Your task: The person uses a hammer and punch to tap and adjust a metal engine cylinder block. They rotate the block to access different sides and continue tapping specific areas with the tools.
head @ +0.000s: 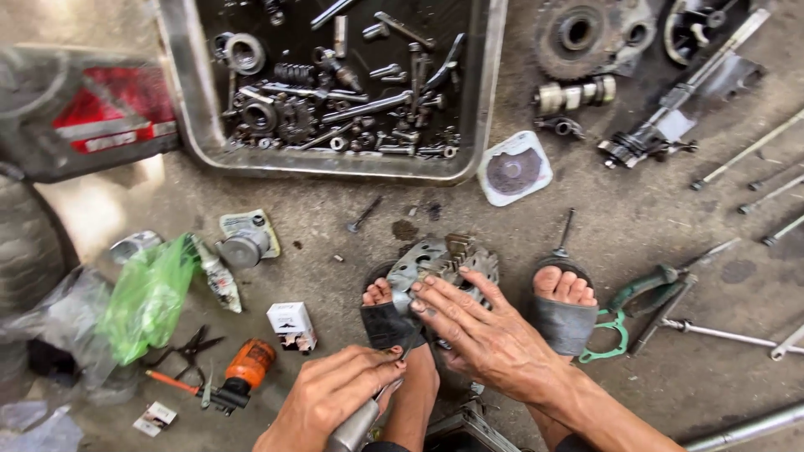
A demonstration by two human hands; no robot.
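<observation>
Gripping a metal tool (356, 427) at lower centre, the left hand (335, 393) worked the engine part (440, 264) between the feet; the right hand (486, 331) lay spread, steadying it. Work looked unfinished.

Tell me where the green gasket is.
In the head view, the green gasket lies on the concrete floor at right, just beside the person's sandalled right foot, with the green-handled pliers right above it.

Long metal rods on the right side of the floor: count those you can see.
About 7: four thin rods fanned at the upper right, three lower right near the green pliers. Others may lie beyond the frame.
</observation>
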